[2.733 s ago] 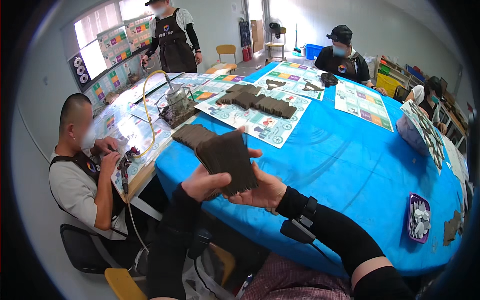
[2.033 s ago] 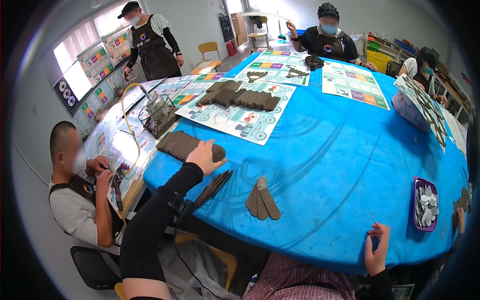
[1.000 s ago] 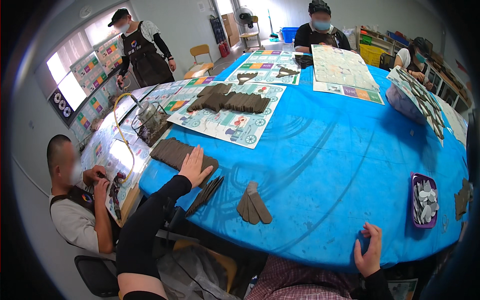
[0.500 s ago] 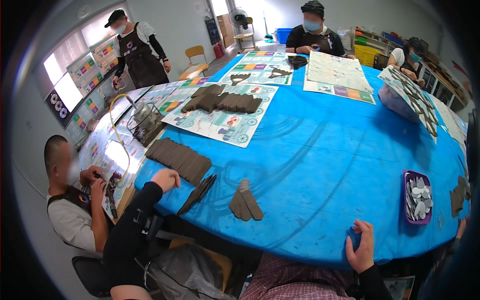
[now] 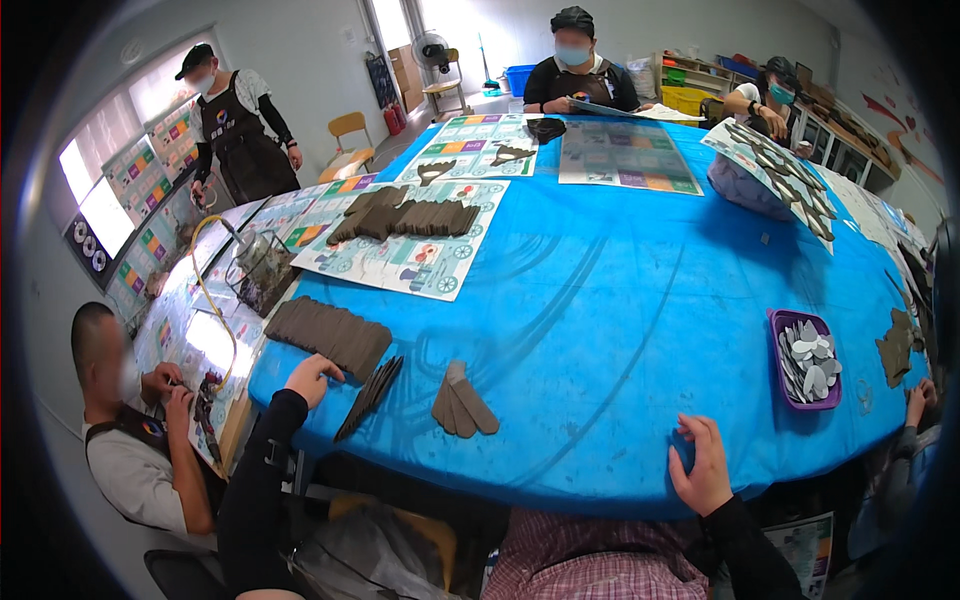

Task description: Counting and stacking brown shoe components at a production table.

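My left hand (image 5: pixel 312 380) rests on the blue-covered table at the near end of a long row of brown, flat strip pieces (image 5: pixel 328 335). Its fingers reach forward, apart from each other, and I see nothing held. Just right of it a smaller bunch of brown strips (image 5: pixel 370 398) leans at a slant. Further right, several brown strips with rounded ends (image 5: pixel 463 403) lie fanned out. My right hand (image 5: pixel 704 465) lies at the table's near edge, palm turned inward, fingers loosely bent and thumb apart, holding nothing.
A purple basket (image 5: pixel 775 365) of grey-white oval pieces stands to the right. Brown pieces (image 5: pixel 405 220) are heaped on a printed sheet (image 5: pixel 440 275) beyond the row. A tilted board (image 5: pixel 775 175) leans on a bundle at far right. Co-workers are around the table; a yellow hose (image 5: pixel 212 262) is at left.
The view has shifted, moving the scene leftward. My left hand now has its fingers extended beside the row. Across the table, a person has drawn back the pale sheet, exposing a printed mat.
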{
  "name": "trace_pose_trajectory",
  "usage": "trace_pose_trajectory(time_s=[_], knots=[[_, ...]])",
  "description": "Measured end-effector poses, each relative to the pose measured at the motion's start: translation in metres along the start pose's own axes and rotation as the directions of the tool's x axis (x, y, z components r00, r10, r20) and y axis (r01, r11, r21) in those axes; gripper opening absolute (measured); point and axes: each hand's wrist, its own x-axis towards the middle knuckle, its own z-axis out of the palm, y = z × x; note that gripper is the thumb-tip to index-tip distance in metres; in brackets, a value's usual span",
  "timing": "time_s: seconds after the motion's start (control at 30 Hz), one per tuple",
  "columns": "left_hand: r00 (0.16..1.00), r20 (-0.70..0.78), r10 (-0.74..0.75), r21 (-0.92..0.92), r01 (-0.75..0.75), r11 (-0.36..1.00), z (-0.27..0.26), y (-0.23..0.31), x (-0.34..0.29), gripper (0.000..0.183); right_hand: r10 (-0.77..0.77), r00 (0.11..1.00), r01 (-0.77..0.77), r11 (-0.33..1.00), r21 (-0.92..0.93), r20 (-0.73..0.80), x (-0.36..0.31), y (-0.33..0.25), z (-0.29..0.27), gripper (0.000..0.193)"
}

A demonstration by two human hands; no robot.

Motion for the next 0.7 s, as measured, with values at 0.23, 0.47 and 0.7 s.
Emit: trace_pose_trajectory(time_s=[0.23, 0.47, 0.7], knots=[[0.973, -0.152, -0.171, 0.044, 0.180, 0.983, -0.009, 0.013, -0.021, 0.011, -0.022, 1.000, 0.023, 0.999, 0.036, -0.009, -0.001, 0.002, 0.002, 0.048], [0.969, -0.210, -0.133, 0.026, 0.141, 0.990, 0.000, 0.105, -0.051, 0.016, -0.038, 0.999, 0.038, 0.999, 0.004, -0.024, -0.003, 0.002, 0.001, 0.046], [0.920, -0.300, -0.251, 0.339, 0.349, 0.874, 0.037, 0.110, -0.046, 0.055, -0.079, 0.996, 0.080, 0.997, 0.012, -0.042, -0.005, 0.002, 0.000, 0.045]])
